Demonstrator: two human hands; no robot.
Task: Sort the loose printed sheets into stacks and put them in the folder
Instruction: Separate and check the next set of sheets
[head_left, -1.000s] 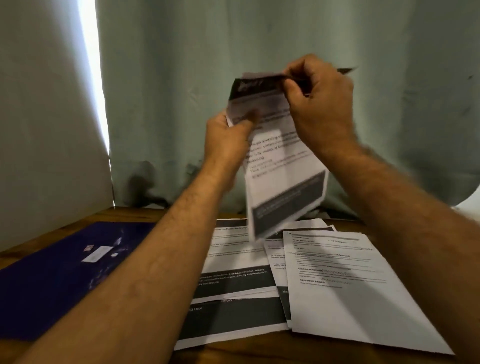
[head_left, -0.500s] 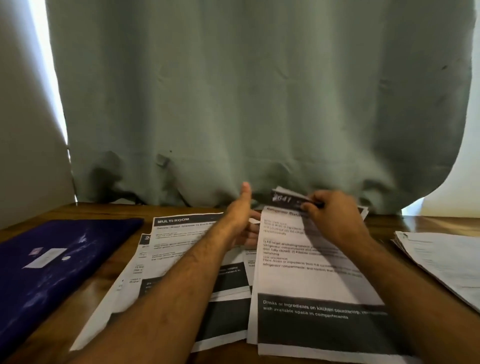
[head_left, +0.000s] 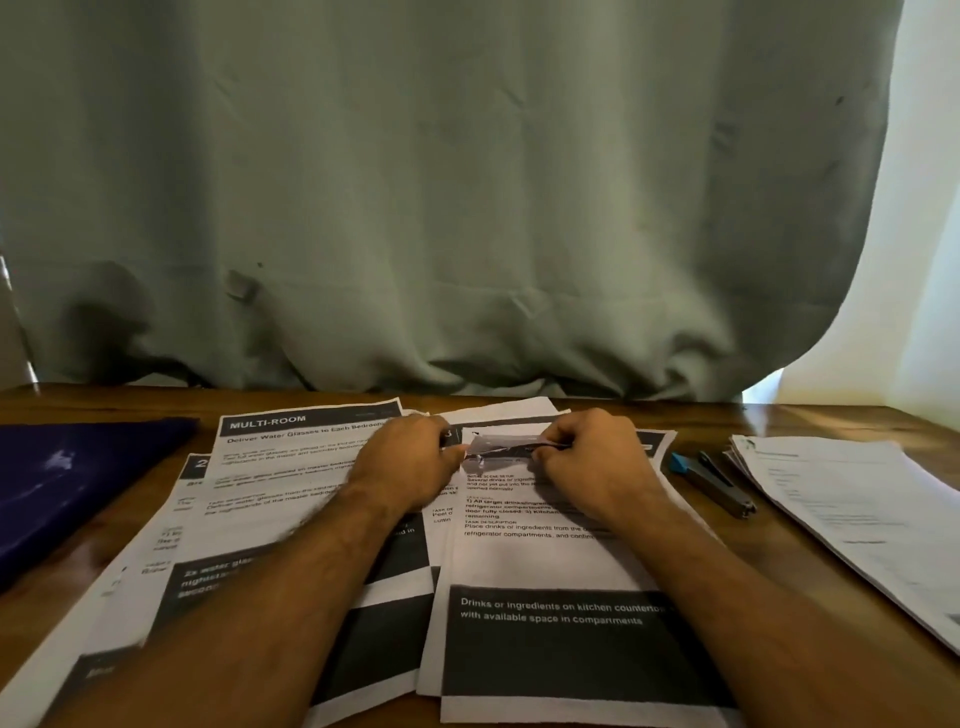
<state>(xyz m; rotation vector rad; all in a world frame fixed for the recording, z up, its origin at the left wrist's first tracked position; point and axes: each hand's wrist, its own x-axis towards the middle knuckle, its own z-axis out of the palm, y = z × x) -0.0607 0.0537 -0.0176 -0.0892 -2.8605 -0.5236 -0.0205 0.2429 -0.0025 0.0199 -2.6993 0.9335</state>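
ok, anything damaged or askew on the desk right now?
Yes: the top edge of the refrigerator sheet is crumpled and folded over where the left hand and right hand pinch it. The sheets under the MULTI-ROOM sheet are fanned askew, not squared.

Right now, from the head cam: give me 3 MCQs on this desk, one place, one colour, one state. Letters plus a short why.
1. Where does the stapler lie?
A. on the folder
B. on the table between the refrigerator sheet and the right-hand stack
C. under the curtain

2. What colour is the folder?
A. dark blue
B. red
C. white

3. What is the right hand doing?
A. resting flat on bare wood
B. holding the stapler
C. pinching the folded top edge of the refrigerator sheet

Answers: B, it lies on bare wood left of the right-hand stack; A, a dark blue cover at far left; C, its fingers curl on the fold.
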